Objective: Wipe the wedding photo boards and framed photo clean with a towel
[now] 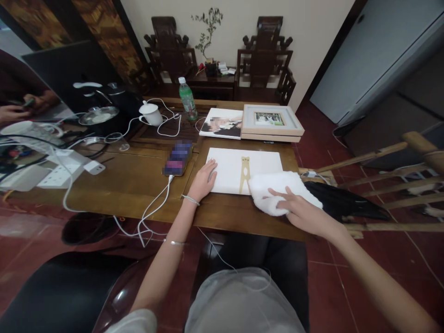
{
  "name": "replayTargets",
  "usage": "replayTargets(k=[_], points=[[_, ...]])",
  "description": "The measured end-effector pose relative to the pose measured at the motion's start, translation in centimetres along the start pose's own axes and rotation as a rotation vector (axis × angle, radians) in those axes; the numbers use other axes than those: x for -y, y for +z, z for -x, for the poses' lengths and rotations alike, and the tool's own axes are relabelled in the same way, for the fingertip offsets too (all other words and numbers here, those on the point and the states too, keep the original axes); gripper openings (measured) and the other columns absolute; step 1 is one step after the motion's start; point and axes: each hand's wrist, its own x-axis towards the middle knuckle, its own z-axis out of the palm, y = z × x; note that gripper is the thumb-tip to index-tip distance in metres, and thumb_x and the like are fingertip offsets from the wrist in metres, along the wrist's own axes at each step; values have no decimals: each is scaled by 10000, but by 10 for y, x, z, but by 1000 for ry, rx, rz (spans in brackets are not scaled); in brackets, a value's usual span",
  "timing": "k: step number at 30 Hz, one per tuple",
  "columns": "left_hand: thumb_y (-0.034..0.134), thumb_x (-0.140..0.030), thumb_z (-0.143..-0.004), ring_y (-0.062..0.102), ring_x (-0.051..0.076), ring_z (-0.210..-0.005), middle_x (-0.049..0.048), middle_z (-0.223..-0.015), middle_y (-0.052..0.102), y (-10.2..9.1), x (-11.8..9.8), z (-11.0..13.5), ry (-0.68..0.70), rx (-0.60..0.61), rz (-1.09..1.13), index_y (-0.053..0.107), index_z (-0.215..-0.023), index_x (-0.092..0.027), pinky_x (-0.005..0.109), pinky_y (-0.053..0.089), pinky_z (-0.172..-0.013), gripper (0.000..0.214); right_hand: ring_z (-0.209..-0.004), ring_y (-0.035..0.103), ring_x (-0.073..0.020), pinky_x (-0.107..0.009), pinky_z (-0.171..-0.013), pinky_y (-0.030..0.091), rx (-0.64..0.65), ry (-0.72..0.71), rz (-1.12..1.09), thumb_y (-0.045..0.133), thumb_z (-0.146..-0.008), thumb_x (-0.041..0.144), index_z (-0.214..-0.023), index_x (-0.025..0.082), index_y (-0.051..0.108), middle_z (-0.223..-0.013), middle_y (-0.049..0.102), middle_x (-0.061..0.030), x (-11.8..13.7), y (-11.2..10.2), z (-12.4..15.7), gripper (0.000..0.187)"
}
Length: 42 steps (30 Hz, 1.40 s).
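Lower centre of the frame: the right hand (299, 212) lies palm-down on a white cloth (270, 189), fingers stretched out and slightly spread, pressing rather than gripping. The cloth is soft, thick and crumpled, and it covers the lower right corner of a white board (258, 164). The board is rectangular and flat on the wooden table (138, 185); a slim tan animal-like figure is painted at its middle. The left hand (205, 178) rests flat on the board's left edge, fingers extended and close together. Left of the board, a phone (177, 158) is joined to a white cable (152, 212). Beyond, at upper centre, stand a framed picture (271, 119) and a green bottle (188, 99); its label is too small to read.
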Motion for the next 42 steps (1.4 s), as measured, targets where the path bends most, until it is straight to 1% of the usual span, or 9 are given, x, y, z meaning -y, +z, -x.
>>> replayTargets(k=[5,9,14,18,22,30,33,38,42], points=[[439,-238,-915,465,269,-1317,152,-1360,550,0,1,0,-3,-2,9,591,-1206,-127,489,356,-1124,347,-1290,480,-244,-512,-1138,225,-86,2,31,353,-637,29,-857,220,633,-1255,642,-55,-37,-10,-40,404],[443,-242,-916,467,262,-1316,138,-1357,556,0,2,0,-10,-2,12,592,-1204,-138,486,359,-1123,341,-1033,635,-261,-463,-1066,307,-163,46,117,356,-621,56,-789,213,621,-1037,727,-44,-73,-22,-86,351],[444,-243,-917,462,259,-1320,165,-1365,542,0,0,1,-20,0,18,591,-1207,-109,470,351,-1129,351,-904,654,-281,-433,-985,365,-265,116,177,362,-658,68,-805,174,645,-920,735,-97,-97,-27,-117,336],[450,-237,-914,462,255,-1321,140,-1368,545,0,1,1,-20,-1,28,588,-1215,-139,493,348,-1126,345,-1162,576,-294,-497,-1043,308,-276,101,177,354,-655,36,-877,150,652,-1183,671,-143,-90,-17,-106,389],[451,-240,-910,462,257,-1320,133,-1363,552,0,2,0,-13,-3,31,590,-1213,-145,498,351,-1123,347,-1329,429,-279,-587,-1116,198,-242,53,157,361,-639,8,-913,159,650,-1380,530,-142,-63,0,-67,425],[433,-254,-916,468,274,-1314,166,-1354,552,2,2,1,-4,-15,19,596,-1199,-115,486,359,-1121,355,-1394,316,-230,-550,-1180,135,-61,-27,101,355,-628,-22,-900,215,655,-1433,477,-66,-5,10,1,470],[437,-250,-916,465,273,-1316,162,-1356,551,3,2,1,-4,-14,20,594,-1201,-117,487,359,-1122,352,-1360,383,-237,-531,-1168,186,-28,-14,95,352,-652,-14,-897,210,649,-1407,510,-87,-5,2,-8,446],[437,-242,-915,463,272,-1318,152,-1359,551,2,2,0,-7,-1,2,590,-1207,-124,481,359,-1124,350,-1311,454,-267,-553,-1113,236,-82,-18,82,346,-656,3,-904,188,633,-1228,649,-101,-29,-9,-57,421],[438,-236,-918,457,275,-1322,178,-1356,546,1,2,0,0,8,4,588,-1208,-94,470,354,-1129,356,-1046,629,-292,-483,-1006,367,-202,87,63,359,-654,30,-840,173,641,-968,724,-93,-46,-15,-103,367]])
